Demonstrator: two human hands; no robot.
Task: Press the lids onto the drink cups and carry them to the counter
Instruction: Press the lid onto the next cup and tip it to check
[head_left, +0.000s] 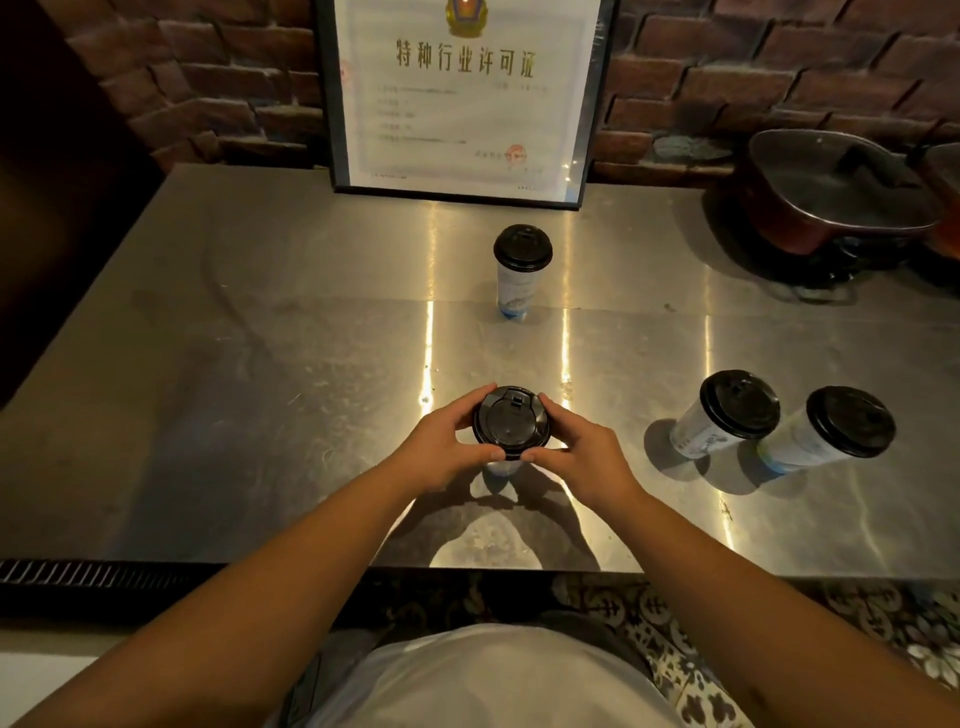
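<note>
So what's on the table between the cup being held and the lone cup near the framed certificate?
Nothing: the head view shows only bare steel table between the held cup and the far cup.

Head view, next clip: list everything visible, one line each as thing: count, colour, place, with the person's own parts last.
drink cups: four, white and blue with black lids, on the table; one far centre, two at right, one near centre.
lid: one, black, on the near cup between both hands.
table: one, steel, fills the middle.
framed certificate: one, white in a black frame, leaning on the brick wall.
brick wall: one, red-brown, behind the table.
pan: one, dark, far right.
left hand: one, fingers curled round the lid's left edge.
right hand: one, fingers curled round the lid's right edge.
</note>
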